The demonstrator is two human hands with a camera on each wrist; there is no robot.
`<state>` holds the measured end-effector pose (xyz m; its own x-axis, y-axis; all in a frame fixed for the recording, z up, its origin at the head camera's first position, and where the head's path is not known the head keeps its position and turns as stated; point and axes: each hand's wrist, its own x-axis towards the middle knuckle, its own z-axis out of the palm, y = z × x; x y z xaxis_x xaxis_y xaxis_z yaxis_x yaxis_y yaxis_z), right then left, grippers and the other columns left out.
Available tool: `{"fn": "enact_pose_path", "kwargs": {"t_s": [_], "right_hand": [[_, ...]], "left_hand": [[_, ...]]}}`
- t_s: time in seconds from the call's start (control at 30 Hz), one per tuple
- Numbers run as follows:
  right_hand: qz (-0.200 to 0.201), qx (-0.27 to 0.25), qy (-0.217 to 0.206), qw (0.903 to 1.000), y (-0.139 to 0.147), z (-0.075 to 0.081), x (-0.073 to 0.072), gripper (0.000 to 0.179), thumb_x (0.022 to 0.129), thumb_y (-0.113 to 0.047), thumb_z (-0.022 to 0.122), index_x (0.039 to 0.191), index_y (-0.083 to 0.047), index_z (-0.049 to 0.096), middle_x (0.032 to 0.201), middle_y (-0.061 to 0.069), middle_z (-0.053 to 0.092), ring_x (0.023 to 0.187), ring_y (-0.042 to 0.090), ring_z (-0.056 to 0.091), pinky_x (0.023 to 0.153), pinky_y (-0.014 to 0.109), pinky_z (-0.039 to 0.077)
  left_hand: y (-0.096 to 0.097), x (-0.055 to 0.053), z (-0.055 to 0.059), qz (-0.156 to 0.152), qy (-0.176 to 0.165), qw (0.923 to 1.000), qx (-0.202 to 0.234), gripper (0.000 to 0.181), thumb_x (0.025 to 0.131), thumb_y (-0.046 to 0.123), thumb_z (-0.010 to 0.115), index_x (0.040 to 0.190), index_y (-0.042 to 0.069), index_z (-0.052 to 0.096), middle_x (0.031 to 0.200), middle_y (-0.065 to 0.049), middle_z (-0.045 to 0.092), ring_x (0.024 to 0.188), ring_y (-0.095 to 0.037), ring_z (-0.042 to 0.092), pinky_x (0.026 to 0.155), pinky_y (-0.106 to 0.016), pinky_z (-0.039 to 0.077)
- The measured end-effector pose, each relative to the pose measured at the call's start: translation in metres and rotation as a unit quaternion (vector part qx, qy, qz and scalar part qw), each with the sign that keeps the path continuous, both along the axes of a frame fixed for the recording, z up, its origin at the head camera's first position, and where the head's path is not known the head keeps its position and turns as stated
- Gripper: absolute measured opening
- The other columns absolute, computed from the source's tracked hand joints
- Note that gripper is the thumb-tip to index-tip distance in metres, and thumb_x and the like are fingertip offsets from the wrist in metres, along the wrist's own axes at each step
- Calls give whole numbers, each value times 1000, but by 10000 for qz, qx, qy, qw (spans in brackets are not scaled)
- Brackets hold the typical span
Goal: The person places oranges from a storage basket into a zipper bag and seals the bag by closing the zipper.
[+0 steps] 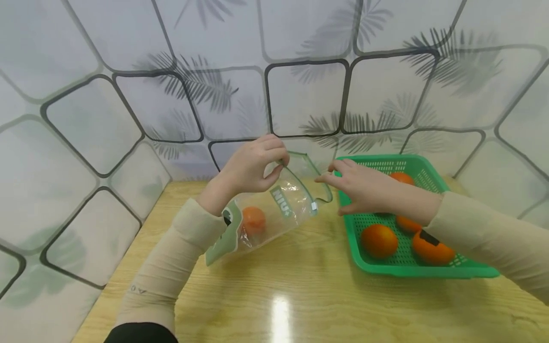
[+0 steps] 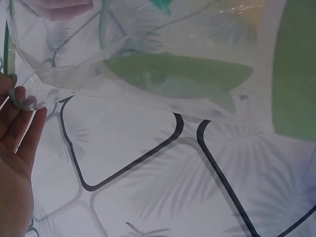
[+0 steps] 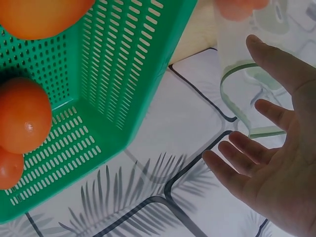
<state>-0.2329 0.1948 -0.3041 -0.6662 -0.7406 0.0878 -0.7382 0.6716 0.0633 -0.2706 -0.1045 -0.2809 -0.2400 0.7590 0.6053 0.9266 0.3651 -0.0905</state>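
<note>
A clear zip bag [image 1: 274, 233] with a green printed base lies tilted on the table, its mouth spread toward the right. Inside it, near the base, is an orange [image 1: 253, 220]. My left hand [image 1: 257, 162] pinches the upper edge of the bag's mouth; the left wrist view also shows the fingers [image 2: 29, 123] on that rim. Just right of the opening, my right hand [image 1: 364, 186] is held with fingers spread and nothing in them. In the right wrist view its palm [image 3: 276, 182] faces the bag's mouth, seemingly apart from it.
To the right stands a green plastic basket [image 1: 356, 252] holding several oranges [image 1: 379, 241], partly covered by my right forearm. The wooden table [image 1: 240, 305] meets patterned walls [image 1: 306, 100] at the back and left.
</note>
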Motion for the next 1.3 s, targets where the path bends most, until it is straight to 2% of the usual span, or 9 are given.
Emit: {"fn": "enact_pose_path", "kwargs": {"t_s": [0.17,0.37,0.8,1.3], "right_hand": [[-64,47,5,10000,6,0,-6,84,78,-32,96,150,-16,55,142,21,55,125,41,57,91,52,60],[-121,53,-86,9999,14,-1,-15,87,77,-32,96,151,-16,53,140,20,55,124,40,56,94,53,58],[-422,146,-215,9988,36,-9,-38,87,79,-34,95,154,-16,54,145,26,53,127,45,56,90,56,60],[-948,216,-486,9941,52,-16,-39,85,80,-30,94,152,-10,54,142,30,53,123,48,56,90,59,58]], "left_hand": [[0,-3,1,-4,-89,10000,17,11,87,-2,66,92,9,68,97,-6,68,95,-25,63,81,-38,55],[1,-5,4,-31,-96,9999,52,12,86,-3,65,92,8,68,96,-6,68,93,-25,62,82,-38,55],[4,-12,3,22,-56,10000,69,12,86,-3,65,91,8,68,95,-6,68,91,-25,61,81,-38,55],[0,-6,3,-40,-1,10000,90,12,86,-3,65,91,8,68,96,-6,69,94,-25,63,82,-38,56]]}}
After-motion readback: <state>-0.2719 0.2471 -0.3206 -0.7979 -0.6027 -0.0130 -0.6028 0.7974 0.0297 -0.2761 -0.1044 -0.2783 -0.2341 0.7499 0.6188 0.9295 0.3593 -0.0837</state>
